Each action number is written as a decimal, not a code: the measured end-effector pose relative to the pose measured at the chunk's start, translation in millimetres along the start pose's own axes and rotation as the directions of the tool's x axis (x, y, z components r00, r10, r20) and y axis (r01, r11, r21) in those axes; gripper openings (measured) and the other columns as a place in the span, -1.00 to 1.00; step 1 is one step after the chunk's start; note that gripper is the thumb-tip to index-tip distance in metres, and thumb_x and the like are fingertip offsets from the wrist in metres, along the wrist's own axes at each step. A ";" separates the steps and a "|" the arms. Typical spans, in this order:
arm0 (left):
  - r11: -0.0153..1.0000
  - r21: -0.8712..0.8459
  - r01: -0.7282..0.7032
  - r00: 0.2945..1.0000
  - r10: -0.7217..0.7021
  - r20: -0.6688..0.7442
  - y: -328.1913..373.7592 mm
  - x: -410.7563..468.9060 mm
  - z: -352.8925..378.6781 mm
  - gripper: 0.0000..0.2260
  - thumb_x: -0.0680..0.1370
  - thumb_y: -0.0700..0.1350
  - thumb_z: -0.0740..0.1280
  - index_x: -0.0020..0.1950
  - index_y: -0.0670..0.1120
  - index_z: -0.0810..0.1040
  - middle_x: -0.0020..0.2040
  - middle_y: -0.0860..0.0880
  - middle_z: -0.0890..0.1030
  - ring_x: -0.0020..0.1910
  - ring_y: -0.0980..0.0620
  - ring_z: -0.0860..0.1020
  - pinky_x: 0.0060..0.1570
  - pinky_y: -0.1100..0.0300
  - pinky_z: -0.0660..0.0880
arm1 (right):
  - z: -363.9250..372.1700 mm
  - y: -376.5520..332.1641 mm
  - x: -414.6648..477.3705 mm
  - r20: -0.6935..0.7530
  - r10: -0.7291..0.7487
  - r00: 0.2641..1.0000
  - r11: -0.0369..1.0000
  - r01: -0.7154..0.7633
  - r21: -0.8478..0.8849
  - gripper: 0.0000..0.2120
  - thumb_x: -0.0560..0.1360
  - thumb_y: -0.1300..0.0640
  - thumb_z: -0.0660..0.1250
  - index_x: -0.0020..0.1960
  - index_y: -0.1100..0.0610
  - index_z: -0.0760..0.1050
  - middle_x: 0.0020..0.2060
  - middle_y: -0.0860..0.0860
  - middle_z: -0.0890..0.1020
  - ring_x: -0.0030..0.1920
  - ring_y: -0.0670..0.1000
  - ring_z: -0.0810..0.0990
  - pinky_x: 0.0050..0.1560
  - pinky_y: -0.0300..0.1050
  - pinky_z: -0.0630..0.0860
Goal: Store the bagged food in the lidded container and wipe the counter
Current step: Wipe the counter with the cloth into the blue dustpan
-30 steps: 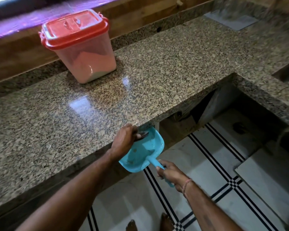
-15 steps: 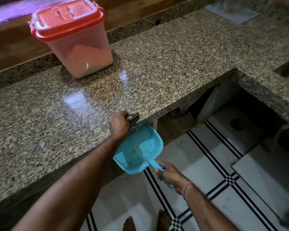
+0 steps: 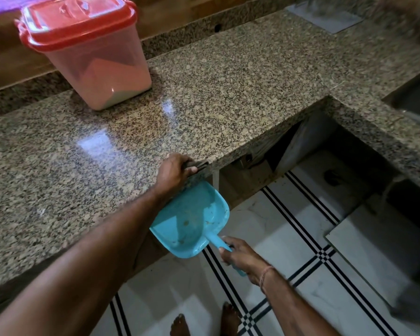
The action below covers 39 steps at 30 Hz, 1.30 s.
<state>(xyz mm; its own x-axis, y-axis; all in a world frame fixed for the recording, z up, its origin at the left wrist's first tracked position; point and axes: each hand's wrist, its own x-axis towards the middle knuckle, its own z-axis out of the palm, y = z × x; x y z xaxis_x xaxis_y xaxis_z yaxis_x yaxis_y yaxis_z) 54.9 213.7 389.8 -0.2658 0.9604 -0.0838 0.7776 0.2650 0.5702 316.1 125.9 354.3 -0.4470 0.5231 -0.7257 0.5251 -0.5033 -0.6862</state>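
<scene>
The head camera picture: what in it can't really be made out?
- Dark wiping thing in the left hand: mostly covered by the fingers, so I cannot tell cloth from brush.
- Dustpan handle end: hidden inside the right hand.
- Contents of the red-lidded container: walls cloudy, image blurred.
- Sink: cut off by the right edge.
- Space under the counter: too dark.

White floor tiles (image 3: 289, 229) with black stripes beneath a wooden back wall (image 3: 170, 10).
</scene>
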 end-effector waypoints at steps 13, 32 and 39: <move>0.989 0.062 0.134 0.990 -0.130 -0.054 -1.8 -26.6 -21.7 -0.74 0.62 -0.07 0.39 -0.26 -0.03 0.49 -0.32 0.09 0.46 -0.36 0.18 0.41 -0.42 0.32 0.20 | 5.7 -24.5 2.1 0.000 -0.014 1.000 1.000 0.014 -0.004 -0.66 0.68 0.21 0.22 0.45 0.11 0.45 -0.06 -0.03 0.55 -0.18 -0.14 0.51 -0.21 -0.40 0.49; 0.900 0.142 0.411 0.893 -0.367 -0.260 -7.9 -27.1 -17.5 -0.82 0.63 0.05 0.37 0.05 -0.04 0.67 -0.10 -0.05 0.64 -0.17 0.00 0.49 -0.20 0.18 0.32 | 10.1 -5.4 0.3 -0.010 0.000 1.000 1.000 0.000 0.004 -0.68 0.68 0.19 0.23 0.42 0.08 0.48 -0.18 -0.07 0.52 -0.23 -0.14 0.46 -0.36 -0.46 0.44; 0.941 -0.126 0.314 0.945 -0.322 -0.048 -12.0 -0.1 -21.6 -0.80 0.60 0.10 0.40 -0.02 -0.01 0.70 -0.18 0.02 0.71 -0.22 0.03 0.65 -0.32 0.23 0.42 | 8.9 3.3 -4.1 -0.017 0.024 1.000 1.000 -0.023 0.014 -0.64 0.68 0.19 0.24 0.47 0.10 0.43 -0.12 -0.05 0.53 -0.20 -0.14 0.48 -0.34 -0.46 0.46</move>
<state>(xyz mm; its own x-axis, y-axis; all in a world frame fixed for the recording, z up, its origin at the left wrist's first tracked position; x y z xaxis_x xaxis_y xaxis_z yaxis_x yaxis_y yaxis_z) 33.3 208.5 400.6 -0.5292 0.8185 -0.2236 0.5762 0.5401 0.6135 313.3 115.9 354.6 -0.4224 0.5223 -0.7408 0.5256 -0.5247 -0.6696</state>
